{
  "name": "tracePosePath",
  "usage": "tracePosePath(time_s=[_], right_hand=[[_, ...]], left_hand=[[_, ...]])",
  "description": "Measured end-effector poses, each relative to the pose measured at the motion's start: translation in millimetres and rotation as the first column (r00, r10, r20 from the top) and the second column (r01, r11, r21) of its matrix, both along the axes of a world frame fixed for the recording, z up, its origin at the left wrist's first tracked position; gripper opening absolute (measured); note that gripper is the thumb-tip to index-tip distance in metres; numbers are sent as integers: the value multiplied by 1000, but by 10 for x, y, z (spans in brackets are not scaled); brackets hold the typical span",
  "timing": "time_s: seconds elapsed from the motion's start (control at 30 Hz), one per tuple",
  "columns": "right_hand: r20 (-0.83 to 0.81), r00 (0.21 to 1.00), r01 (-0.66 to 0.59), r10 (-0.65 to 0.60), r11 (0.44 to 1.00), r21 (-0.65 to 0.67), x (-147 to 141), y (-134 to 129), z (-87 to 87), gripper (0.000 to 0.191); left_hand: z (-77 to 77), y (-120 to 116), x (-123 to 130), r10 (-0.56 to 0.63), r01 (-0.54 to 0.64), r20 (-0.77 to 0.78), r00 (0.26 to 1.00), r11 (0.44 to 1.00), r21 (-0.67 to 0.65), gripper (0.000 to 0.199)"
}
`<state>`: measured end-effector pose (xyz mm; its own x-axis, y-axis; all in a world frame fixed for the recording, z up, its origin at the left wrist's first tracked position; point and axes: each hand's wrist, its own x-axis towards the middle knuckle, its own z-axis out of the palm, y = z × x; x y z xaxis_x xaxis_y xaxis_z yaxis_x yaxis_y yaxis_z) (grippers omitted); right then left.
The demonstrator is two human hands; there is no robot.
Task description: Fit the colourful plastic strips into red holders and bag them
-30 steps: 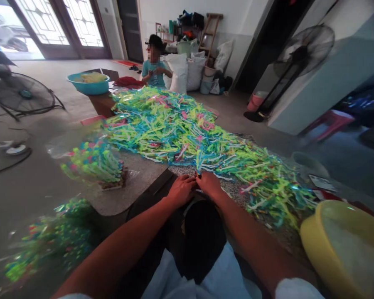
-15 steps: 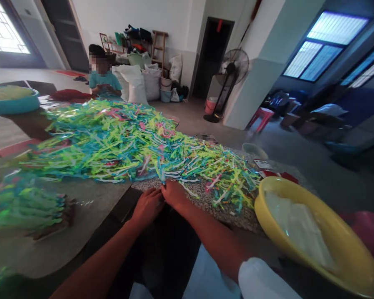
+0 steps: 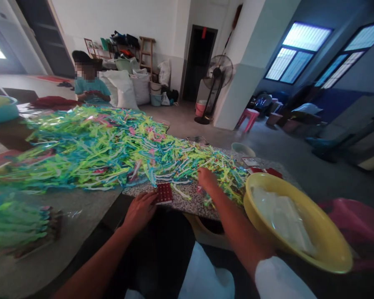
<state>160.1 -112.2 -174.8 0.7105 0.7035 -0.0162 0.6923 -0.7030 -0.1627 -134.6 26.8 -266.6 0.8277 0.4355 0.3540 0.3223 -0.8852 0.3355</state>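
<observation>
Strips [image 3: 90, 143], seemingly light, limp and slick, best pinched near one end, lie heaped ahead of the left hand [image 3: 141, 207], which rests unclenched by the edge of a likely stiff red card [image 3: 164, 193]. The right hand [image 3: 207, 179] is over the nearest strips; whether it grips any, I can't tell from here.

No readable text, label, brand, number or sign

The head-worn camera looks forward and down from close above and behind the left grip [image 3: 141, 206] and right grip [image 3: 208, 179], across the desk [image 3: 191, 206] toward a doorway [image 3: 197, 68] well beyond both.
</observation>
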Motion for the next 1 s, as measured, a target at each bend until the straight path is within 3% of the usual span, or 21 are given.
tracePosePath(time_s=[0.1,0.2,0.37,0.53,0.67,0.87,0.93,1.0], right_hand=[[83,989,133,-123,984,-122,496,-346,58,37],[67,994,100,-89,980,-175,644,-551,78,36],[119,993,-10,15,999,-44,588,-491,76,33],[87,993,89,-80,990,-110,686,-298,-109,38],[94,990,120,-109,986,-116,744,-304,-271,34],[112,987,117,-112,992,-40,748,-406,-114,25],[28,993,114,-116,992,59,618,-373,-43,21],[-204,977,95,-55,976,195,376,-287,-30,23]], left_hand=[[27,-16,9,14,-14,15,1000,1000,11,42],[29,-20,14,27,-28,27,999,999,28,41],[30,-17,16,26,-27,24,999,999,18,42],[68,-27,8,27,-27,16,1000,1000,-7,41],[75,-42,-13,-6,7,30,1000,1000,-24,44],[56,-54,-12,4,-3,28,1000,999,-42,43],[53,-63,-9,5,-3,22,1000,999,-49,43],[47,-72,-8,-6,8,27,1000,999,-50,43]])
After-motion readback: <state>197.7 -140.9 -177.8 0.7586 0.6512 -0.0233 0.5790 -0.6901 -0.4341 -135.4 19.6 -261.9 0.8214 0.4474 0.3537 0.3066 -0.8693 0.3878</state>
